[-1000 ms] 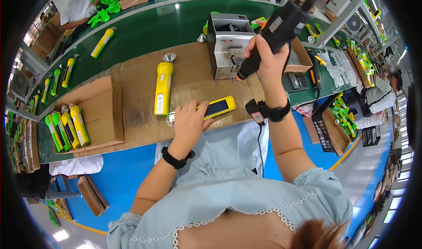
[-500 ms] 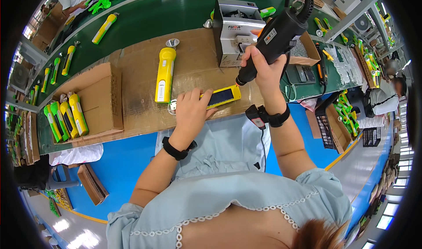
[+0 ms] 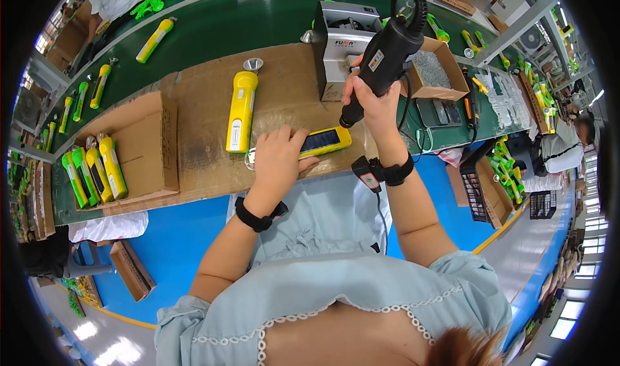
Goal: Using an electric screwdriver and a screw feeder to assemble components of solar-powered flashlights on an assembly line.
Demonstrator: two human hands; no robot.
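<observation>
Up first, bigger of the two in play, the black power screwdriver (image 3: 382, 57), nose down in the right hand (image 3: 376, 104), fingers closed firmly round the barrel; looks heavy and stiff, likely top-heavy with a looped cable (image 3: 420, 14) above; best taken right there, low on the barrel near the nose; and at its tip, the right end of the yellow flashlight (image 3: 324, 142), touching or just short of it, cannot tell from up here; lies flat on the cardboard sheet (image 3: 200, 101) over the bench (image 3: 258, 30), dark panel upward; covered at the other end by the left hand (image 3: 278, 156), part closed, curved over the body, thumb along the near side, pressing it to the sheet; should be light and rigid, smooth plastic, so perhaps quick to slide or spin; best held by its long sides, clear of the panel, probably the easiest bit to scratch; on to containers, largest down: at left, a wide open carton (image 3: 169, 146), with four green and yellow flashlights (image 3: 99, 175) lined up at its left end; low at right, a black crate (image 3: 476, 195), contents hidden, beside an open box (image 3: 496, 204) heaped with green and yellow pieces; and smallest, right of the screwdriver, a low tray (image 3: 439, 93) of tiny silvery bits (image 3: 431, 69), perhaps screws, too small to tell.
</observation>
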